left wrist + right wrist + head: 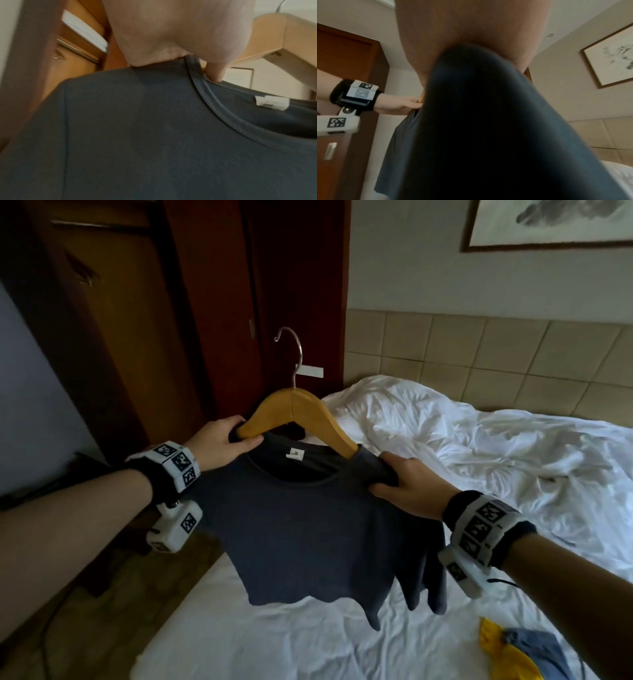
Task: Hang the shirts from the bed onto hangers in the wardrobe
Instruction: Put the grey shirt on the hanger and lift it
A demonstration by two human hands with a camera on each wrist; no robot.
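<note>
I hold a dark blue T-shirt [308, 525] up above the bed, its hem brushing the sheet. A wooden hanger [298, 412] with a metal hook sits at the neckline; its right end is tucked inside the collar and its left end stays outside. My left hand [233, 440] grips that left end together with the shirt's shoulder. My right hand [394, 481] grips the bunched right shoulder over the hanger's other end. The left wrist view shows the left hand [171, 40] at the collar of the shirt [154, 135], below the hanger [274, 37]. In the right wrist view the shirt [488, 135] hides my right fingers.
The white rumpled bed [479, 440] lies below and to the right, with yellow and blue garments [507, 655] at its near right. The open brown wardrobe [137, 337] stands on the left, its rail [77, 51] visible. A padded headboard [479, 354] runs behind.
</note>
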